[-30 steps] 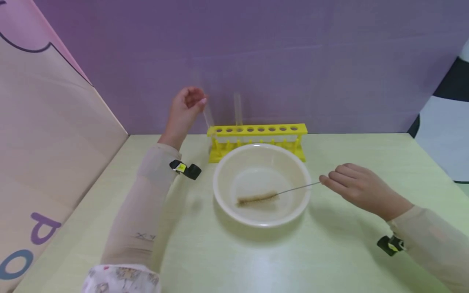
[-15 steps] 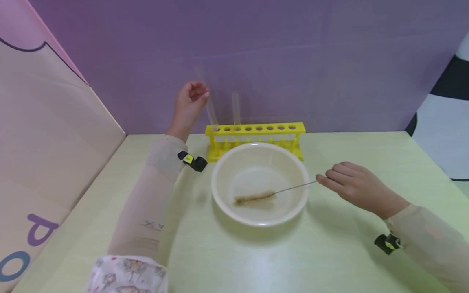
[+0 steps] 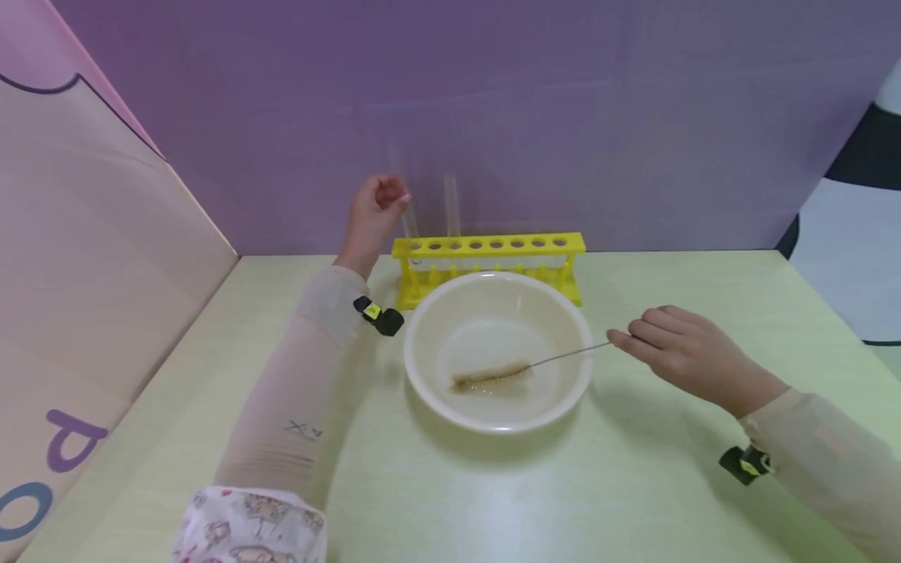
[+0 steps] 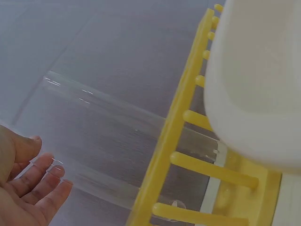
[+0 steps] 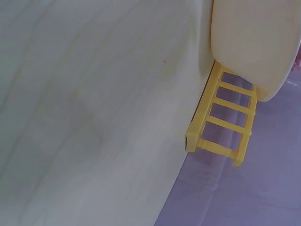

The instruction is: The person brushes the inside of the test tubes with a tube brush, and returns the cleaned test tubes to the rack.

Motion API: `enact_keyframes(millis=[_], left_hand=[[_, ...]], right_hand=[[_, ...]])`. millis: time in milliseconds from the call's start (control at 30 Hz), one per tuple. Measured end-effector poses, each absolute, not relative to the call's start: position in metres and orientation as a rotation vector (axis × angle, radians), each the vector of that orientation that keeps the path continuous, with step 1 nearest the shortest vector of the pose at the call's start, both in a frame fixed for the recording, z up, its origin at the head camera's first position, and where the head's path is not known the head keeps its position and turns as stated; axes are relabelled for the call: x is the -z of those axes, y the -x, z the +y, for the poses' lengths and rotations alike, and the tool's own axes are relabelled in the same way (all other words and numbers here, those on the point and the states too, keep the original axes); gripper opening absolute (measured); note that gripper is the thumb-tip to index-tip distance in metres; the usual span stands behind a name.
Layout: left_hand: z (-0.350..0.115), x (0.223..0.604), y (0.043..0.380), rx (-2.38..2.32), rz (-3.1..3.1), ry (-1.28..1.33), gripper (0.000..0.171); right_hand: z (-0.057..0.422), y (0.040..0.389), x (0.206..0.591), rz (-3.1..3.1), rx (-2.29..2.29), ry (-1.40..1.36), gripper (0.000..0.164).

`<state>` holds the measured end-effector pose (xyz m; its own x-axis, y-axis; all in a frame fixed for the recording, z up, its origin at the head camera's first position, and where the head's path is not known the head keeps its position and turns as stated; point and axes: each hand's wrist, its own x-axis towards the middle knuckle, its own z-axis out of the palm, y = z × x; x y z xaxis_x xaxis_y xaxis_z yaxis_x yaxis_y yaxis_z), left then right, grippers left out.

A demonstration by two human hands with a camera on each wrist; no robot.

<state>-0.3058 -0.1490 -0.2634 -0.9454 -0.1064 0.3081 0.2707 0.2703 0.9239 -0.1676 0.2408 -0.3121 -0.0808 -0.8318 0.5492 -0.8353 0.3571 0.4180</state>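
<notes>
My left hand (image 3: 380, 207) holds a clear test tube (image 3: 411, 225) by its upper part, thumb and fingers around it. The tube's lower end passes through the leftmost hole of a yellow test tube rack (image 3: 486, 245); its rounded bottom shows below the top bar in the left wrist view. Another clear test tube (image 3: 453, 205) stands upright in the rack, to the right. My right hand (image 3: 690, 352) pinches the thin wire handle of a test tube brush (image 3: 493, 377), whose tan bristles lie inside a cream basin (image 3: 498, 428). The right wrist view leaves that hand out.
The basin stands directly in front of the rack and hides part of its base. Behind the pale table (image 3: 507, 500) rises a purple backdrop (image 3: 493, 117). A light printed panel (image 3: 84, 250) borders the left side.
My left hand rose slightly and moved right, then came down, lowering the tube into the rack's leftmost hole. The right hand and brush stay nearly in place.
</notes>
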Motion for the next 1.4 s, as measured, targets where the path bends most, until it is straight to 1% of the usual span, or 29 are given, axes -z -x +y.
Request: enact_keyframes(millis=[367, 500, 733, 933, 1133, 1233, 1400], left_hand=[[-0.151, 0.275, 0.303, 1.672, -2.433, 0.042, 0.031], [-0.152, 0.278, 0.303, 1.645, -2.462, 0.042, 0.029], [-0.152, 0.283, 0.305, 1.606, -2.49, 0.056, 0.029], [-0.154, 0.284, 0.304, 1.634, -2.511, 0.031, 0.031], [-0.159, 0.286, 0.299, 1.677, -2.502, 0.013, 0.043], [-0.163, 0.286, 0.293, 1.69, -2.511, -0.014, 0.049], [-0.178, 0.287, 0.281, 1.603, -2.564, -0.048, 0.058]], right_hand=[[0.241, 0.169, 0.316, -1.924, -0.079, -1.42, 0.047], [0.24, 0.171, 0.317, -1.938, -0.085, -1.39, 0.049], [0.238, 0.172, 0.32, -1.927, -0.091, -1.378, 0.044], [0.238, 0.172, 0.323, -1.967, -0.085, -1.352, 0.045], [0.238, 0.172, 0.323, -2.007, -0.084, -1.341, 0.048], [0.238, 0.173, 0.324, -2.007, -0.1, -1.339, 0.047], [0.242, 0.172, 0.322, -2.05, -0.143, -1.308, 0.046]])
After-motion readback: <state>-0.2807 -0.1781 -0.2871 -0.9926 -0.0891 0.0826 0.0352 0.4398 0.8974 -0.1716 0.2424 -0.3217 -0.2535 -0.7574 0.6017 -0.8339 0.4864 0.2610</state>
